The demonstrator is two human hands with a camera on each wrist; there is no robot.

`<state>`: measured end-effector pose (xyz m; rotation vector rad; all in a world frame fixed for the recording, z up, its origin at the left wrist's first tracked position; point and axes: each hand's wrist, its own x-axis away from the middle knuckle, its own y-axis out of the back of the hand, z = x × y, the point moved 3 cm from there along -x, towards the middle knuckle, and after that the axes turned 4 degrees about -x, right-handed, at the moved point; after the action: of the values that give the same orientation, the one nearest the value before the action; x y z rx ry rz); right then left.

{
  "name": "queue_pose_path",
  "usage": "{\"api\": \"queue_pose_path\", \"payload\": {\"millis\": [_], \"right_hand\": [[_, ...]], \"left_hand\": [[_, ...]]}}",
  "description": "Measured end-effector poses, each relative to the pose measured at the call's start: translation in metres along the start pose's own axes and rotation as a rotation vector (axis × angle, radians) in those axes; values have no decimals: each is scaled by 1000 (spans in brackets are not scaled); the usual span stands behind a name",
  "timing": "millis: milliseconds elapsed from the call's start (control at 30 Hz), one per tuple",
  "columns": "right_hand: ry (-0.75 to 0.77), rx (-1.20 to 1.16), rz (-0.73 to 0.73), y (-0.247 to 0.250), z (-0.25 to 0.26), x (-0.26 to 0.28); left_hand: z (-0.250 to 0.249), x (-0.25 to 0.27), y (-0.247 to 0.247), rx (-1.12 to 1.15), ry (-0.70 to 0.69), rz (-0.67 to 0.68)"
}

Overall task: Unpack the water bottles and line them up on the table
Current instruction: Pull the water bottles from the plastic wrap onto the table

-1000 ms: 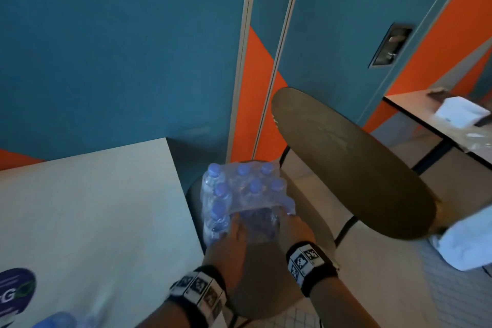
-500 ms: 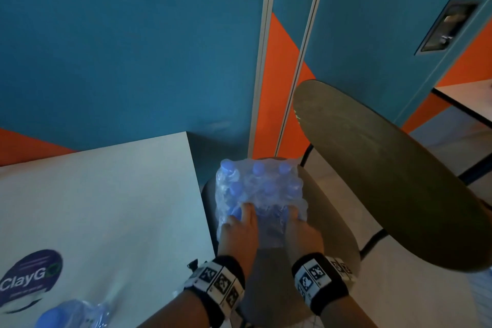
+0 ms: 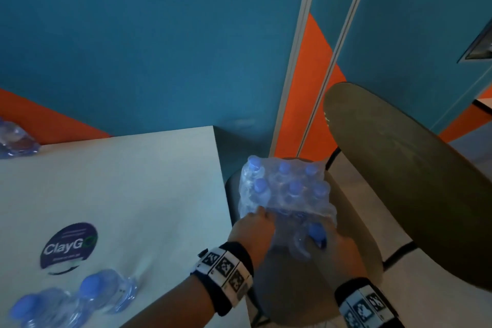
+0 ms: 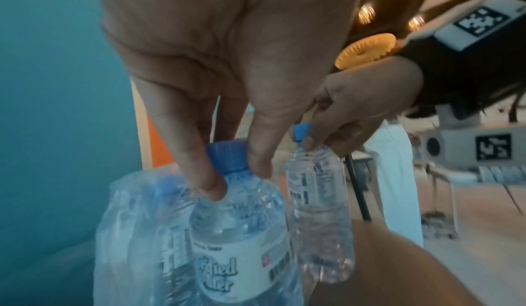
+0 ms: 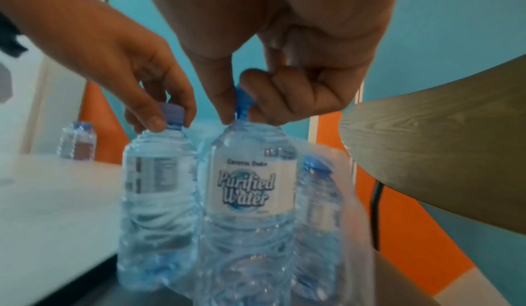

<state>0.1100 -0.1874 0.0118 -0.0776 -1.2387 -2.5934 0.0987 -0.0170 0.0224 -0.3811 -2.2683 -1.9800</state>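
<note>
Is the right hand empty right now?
No, the right hand pinches the blue cap of a bottle at the pack.

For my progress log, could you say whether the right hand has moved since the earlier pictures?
Yes: against the wrapped pack, the right hand has drawn back toward the person, pinching a bottle.

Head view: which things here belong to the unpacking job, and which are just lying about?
Job:
- shrink-wrapped pack on the stool
- left hand and right hand, each gripping a bottle
- bottles on the table
- table

Lying about:
- ClayGo sticker
- wooden chair seat
</note>
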Motion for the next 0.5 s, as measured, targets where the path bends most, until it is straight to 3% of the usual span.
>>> {"api": "queue_pose_path", "payload": {"millis": [100,233,367,500], "right_hand": [[115,14,9,-5,32,23],[310,-57,85,-46,72,48],[438,-85,225,-110,117,70],[525,-55,460,-181,163,97]], "left_hand": [[14,50,4,147,48,-54],[58,137,-13,303,141,-127],[113,223,-55,304,348,-180],[164,292,-73,347,517,-260]]}}
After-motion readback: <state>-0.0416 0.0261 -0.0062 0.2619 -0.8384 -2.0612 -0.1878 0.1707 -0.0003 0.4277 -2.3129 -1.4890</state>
